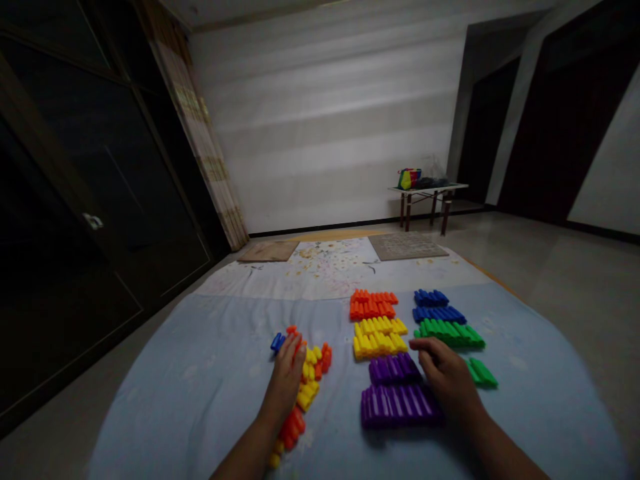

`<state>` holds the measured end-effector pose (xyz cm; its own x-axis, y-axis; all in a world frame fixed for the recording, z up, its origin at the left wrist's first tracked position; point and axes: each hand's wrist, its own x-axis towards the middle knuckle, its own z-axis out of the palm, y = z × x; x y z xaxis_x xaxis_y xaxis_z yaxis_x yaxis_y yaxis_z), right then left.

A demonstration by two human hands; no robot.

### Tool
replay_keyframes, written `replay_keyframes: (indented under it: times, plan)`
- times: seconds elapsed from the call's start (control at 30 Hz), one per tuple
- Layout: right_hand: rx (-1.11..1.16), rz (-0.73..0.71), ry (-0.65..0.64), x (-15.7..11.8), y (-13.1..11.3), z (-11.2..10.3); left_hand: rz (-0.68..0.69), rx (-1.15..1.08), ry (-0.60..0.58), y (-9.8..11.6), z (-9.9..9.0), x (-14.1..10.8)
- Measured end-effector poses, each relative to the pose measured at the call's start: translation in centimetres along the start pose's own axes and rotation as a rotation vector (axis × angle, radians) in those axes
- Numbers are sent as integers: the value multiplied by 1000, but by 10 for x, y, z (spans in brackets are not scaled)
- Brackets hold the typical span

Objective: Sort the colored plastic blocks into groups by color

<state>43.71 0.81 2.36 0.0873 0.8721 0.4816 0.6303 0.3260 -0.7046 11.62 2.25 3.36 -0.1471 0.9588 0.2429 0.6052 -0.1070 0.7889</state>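
My left hand point(289, 367) lies over a loose pile of small plastic sticks, its fingers stretched out and close together. Around it show yellow sticks point(307, 395), orange-red sticks point(293, 427) and a blue stick point(277, 343). On the right, my right hand point(447, 373) is curled beside the green sticks point(453, 332), its fingertips close to their left end. Whatever its fingers hold, if anything, is hidden. More green sticks point(483, 372) show past that hand. Purple sticks point(400, 407) lie in two rows just left of it, partly covered by it.
Orange sticks point(373, 305), yellow sticks point(380, 338) and blue sticks point(437, 307) lie in colour rows on the light blue cloth point(200, 373). Two flat boards, a brown one point(270, 251) and a grey one point(407, 246), lie farther back. A small table point(455, 186) stands near the wall.
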Motion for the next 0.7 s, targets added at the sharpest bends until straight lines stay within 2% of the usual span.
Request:
replay_keyframes:
  times: [0.1,0.2,0.27,0.4,0.47,0.57,0.7]
  plan:
    - [4,-4,2,-1,-1,-1,11,-2,13,13,-6,-7]
    - [11,-4,13,-2,-3,-2,39,105,69,14,-29,-17]
    - [15,-5,16,-2,-5,-3,12,212,25,11,-47,-28]
    - [27,-13,9,-2,-8,-3,-93,415,-180,6,-73,-57]
    - [27,-18,4,-2,-9,-3,-135,475,-240,6,-76,-69]
    - [19,-24,-10,-2,-11,-3,-159,533,-307,10,-71,-78]
    - [19,-25,-26,-3,-12,-4,-123,548,-321,22,-58,-78]
